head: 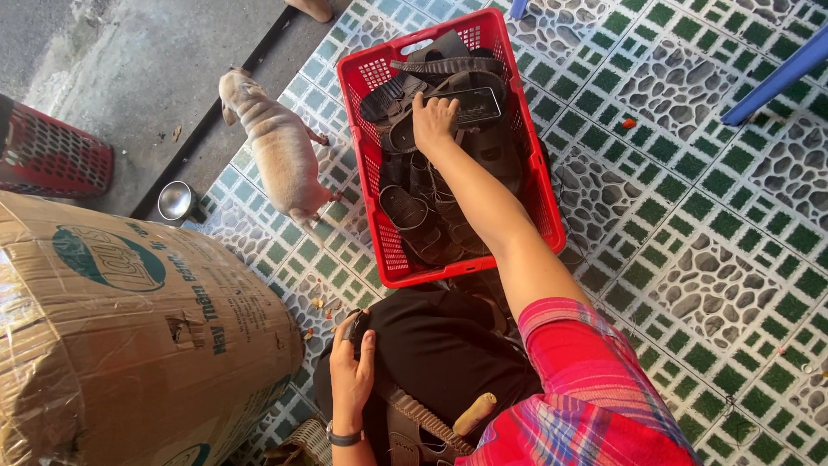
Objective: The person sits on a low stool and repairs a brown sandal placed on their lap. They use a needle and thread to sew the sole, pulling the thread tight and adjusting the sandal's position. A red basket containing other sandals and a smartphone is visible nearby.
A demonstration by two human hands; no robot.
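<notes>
Crate [541,181] of sandals | right hand [434,121] grasps sandal [470,105] | left hand [351,375] clasps sandal | dog [280,147] beside

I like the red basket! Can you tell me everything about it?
The red basket is a rectangular plastic crate with lattice walls full of small holes and a handle slot at its far end. It sits flat on the green and grey patterned tiled floor, heaped with dark sandals. The right hand reaches inside, resting on a sandal. A small pale dog stands beside it.

You are seeing large brown cardboard carton [129,336] lying lower left, showing green oval label [108,256], tape-wrapped, corner touching tiled floor [707,233].
</notes>
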